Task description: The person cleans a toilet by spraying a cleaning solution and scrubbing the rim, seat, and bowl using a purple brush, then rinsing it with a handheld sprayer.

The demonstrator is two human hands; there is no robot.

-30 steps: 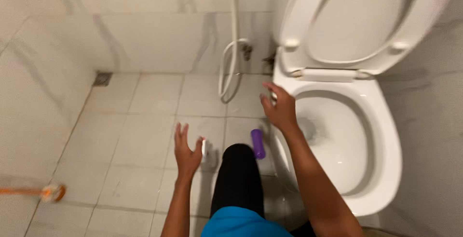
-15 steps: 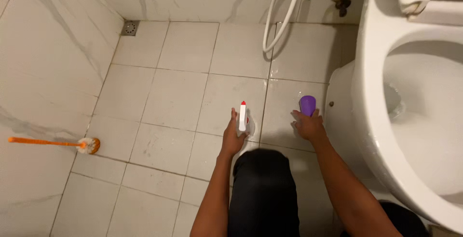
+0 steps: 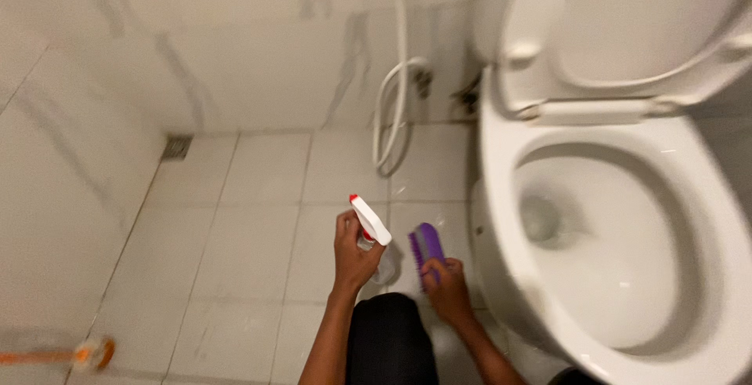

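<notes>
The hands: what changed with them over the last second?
The left hand took hold of the spray bottle and lifted it; the right hand left the toilet rim and grasped the purple brush. The toilet lid stayed up.

White spray bottle (image 3: pixel 372 232), red nozzle, in left hand (image 3: pixel 354 253).

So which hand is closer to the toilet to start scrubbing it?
Probably the right hand. It holds the purple brush and sits right beside the toilet. The left hand holds the spray bottle, farther from the bowl.
</notes>
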